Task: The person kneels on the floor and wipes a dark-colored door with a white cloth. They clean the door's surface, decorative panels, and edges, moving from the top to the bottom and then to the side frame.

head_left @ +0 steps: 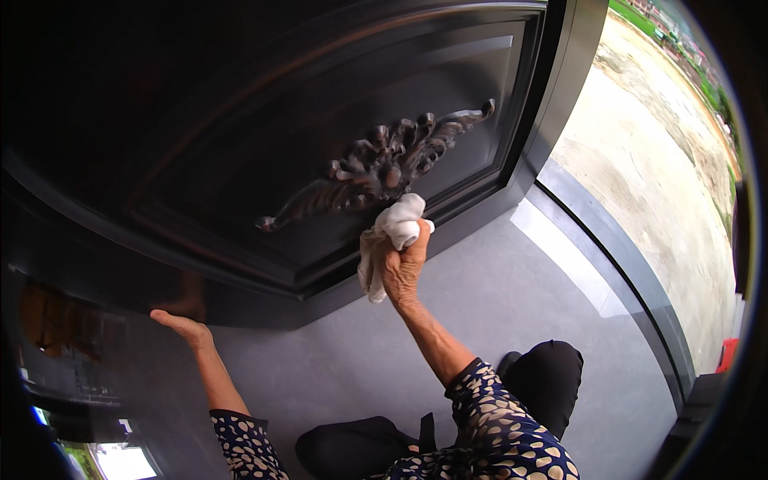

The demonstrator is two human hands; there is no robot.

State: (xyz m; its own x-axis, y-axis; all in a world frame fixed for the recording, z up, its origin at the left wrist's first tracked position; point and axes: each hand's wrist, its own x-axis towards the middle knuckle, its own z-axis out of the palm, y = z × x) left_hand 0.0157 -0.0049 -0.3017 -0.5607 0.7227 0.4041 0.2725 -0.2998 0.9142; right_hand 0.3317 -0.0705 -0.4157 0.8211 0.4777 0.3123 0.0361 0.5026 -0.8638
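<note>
My right hand [402, 268] grips a bunched white cloth [396, 228] and presses it against the sunken lower panel of a dark door [240, 144]. The cloth touches the panel just below a carved leafy ornament [380, 164] that runs slantwise across it. My left hand [182, 326] lies flat, fingers together, against the door's bottom rail further left, holding nothing. Both forearms come up from sleeves with a dark blue and cream spotted pattern.
A grey tiled floor [496, 304] lies under the door, with my knees in dark trousers [544, 376] on it. A dark threshold strip [616, 256] curves along the right, with bare concrete ground [648, 168] beyond. A red object [726, 354] sits at the far right edge.
</note>
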